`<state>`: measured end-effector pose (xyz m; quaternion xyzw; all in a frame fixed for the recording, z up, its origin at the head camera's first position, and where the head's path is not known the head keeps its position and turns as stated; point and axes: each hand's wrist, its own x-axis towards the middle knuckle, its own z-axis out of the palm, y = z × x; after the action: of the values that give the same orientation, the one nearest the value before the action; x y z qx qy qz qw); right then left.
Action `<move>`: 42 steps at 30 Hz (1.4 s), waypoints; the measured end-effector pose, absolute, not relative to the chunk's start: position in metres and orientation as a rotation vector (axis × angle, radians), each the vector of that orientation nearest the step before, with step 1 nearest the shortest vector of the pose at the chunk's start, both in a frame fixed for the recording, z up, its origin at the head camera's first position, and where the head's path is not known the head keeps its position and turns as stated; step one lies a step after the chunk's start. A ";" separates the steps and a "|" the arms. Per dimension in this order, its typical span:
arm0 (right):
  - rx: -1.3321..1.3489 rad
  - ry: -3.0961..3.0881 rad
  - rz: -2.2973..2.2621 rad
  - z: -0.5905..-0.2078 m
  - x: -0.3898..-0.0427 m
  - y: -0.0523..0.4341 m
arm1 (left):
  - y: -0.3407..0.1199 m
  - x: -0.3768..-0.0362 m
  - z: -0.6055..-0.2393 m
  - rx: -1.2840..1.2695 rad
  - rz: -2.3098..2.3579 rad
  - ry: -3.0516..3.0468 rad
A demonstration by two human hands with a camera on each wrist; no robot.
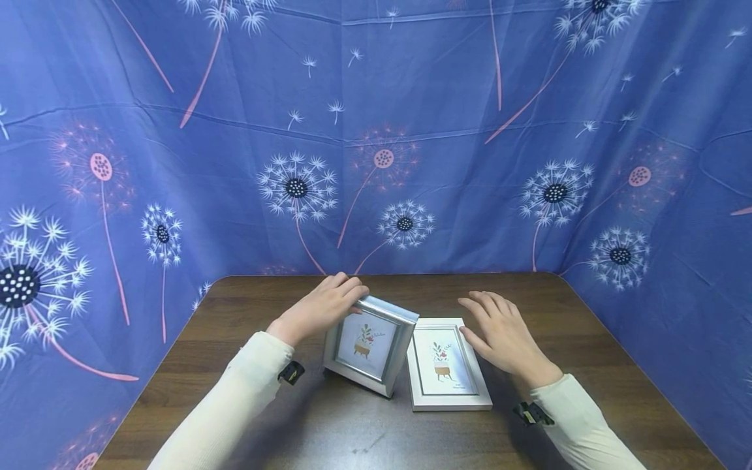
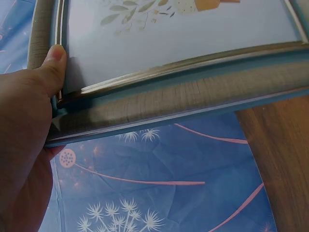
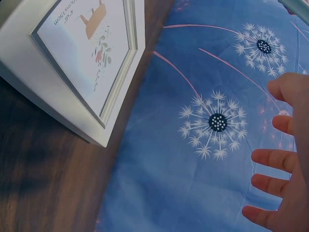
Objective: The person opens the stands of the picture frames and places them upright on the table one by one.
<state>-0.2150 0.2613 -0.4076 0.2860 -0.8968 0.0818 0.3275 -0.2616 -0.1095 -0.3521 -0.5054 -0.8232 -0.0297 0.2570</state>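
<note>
A silver-grey picture frame (image 1: 369,344) stands tilted on the brown table (image 1: 593,365), its print of a potted plant facing me. My left hand (image 1: 326,305) grips its top left corner; in the left wrist view the thumb (image 2: 54,67) presses on the front of the silver-grey frame (image 2: 183,99). A white picture frame (image 1: 446,365) with a similar print lies flat just to its right. My right hand (image 1: 499,329) hovers with relaxed fingers over the white frame's right edge and holds nothing. The right wrist view shows the white frame (image 3: 72,63) and spread fingers (image 3: 273,169).
Blue cloth printed with dandelions (image 1: 376,143) hangs behind the table and along both sides. Bare wood shows in front of the frames and out to the table's right corner.
</note>
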 end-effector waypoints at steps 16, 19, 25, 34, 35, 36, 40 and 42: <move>0.735 -2.352 0.218 -0.409 -0.216 0.263 | -0.111 -0.259 -0.354 -1.332 -0.027 -2.171; 0.732 -2.354 0.219 -0.410 -0.217 0.263 | -0.111 -0.258 -0.353 -1.323 -0.035 -2.151; 0.735 -2.342 0.221 -0.409 -0.218 0.264 | -0.111 -0.255 -0.351 -1.303 -0.035 -2.061; 0.754 -2.326 0.227 -0.405 -0.219 0.263 | -0.110 -0.254 -0.348 -1.319 -0.134 -1.912; 0.757 -2.325 0.225 -0.404 -0.219 0.263 | -0.109 -0.254 -0.348 -1.321 -0.143 -1.901; 0.760 -2.324 0.224 -0.404 -0.219 0.263 | -0.109 -0.254 -0.349 -1.323 -0.150 -1.891; 0.781 -2.313 0.226 -0.403 -0.220 0.262 | -0.107 -0.254 -0.350 -1.328 -0.199 -1.847; 0.794 -2.304 0.226 -0.402 -0.220 0.261 | -0.106 -0.252 -0.350 -1.333 -0.231 -1.828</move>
<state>-0.2198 0.2613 -0.4022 0.3052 -0.8853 0.0869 0.3400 -0.2525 -0.1064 -0.3496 -0.5319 -0.7295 -0.0922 0.4200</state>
